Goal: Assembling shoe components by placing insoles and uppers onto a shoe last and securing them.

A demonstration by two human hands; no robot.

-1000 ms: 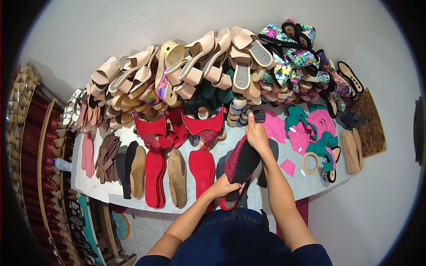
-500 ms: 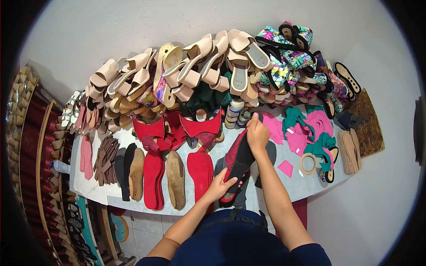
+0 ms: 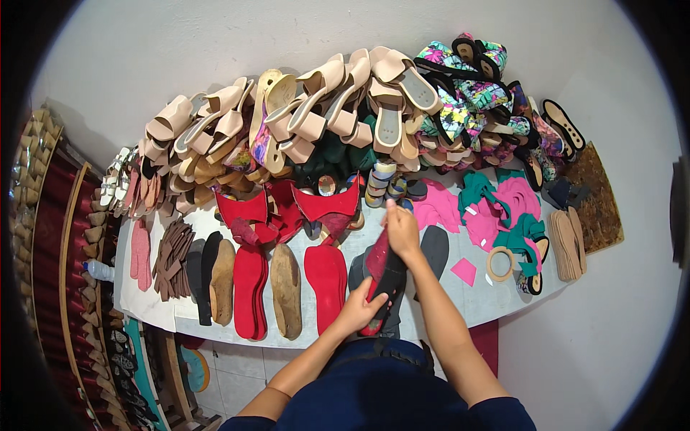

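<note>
Between both hands, in front of my body, is a long black-and-red shoe sole (image 3: 392,276), tilted with its far end up and right. My left hand (image 3: 361,310) grips its near end, thumb lying across the black side. Around the far end the fingers of my right hand (image 3: 402,231) are closed. Dark grey soles (image 3: 434,251) lie under and beside it on the table. Just left of my left hand rests a stack of red soles (image 3: 325,276). Red fabric uppers (image 3: 327,205) sit behind that stack.
Finished beige sandals (image 3: 316,86) and floral ones (image 3: 467,100) are heaped along the wall. A wooden shoe last (image 3: 285,294) stands among red soles. Pink and green fabric pieces (image 3: 496,208), a tape roll (image 3: 500,265) and tan soles (image 3: 567,248) lie to the right.
The sole has turned and dropped slightly nearer my body. My right hand has moved down and left with the far end, and my left hand stays on the near end.
</note>
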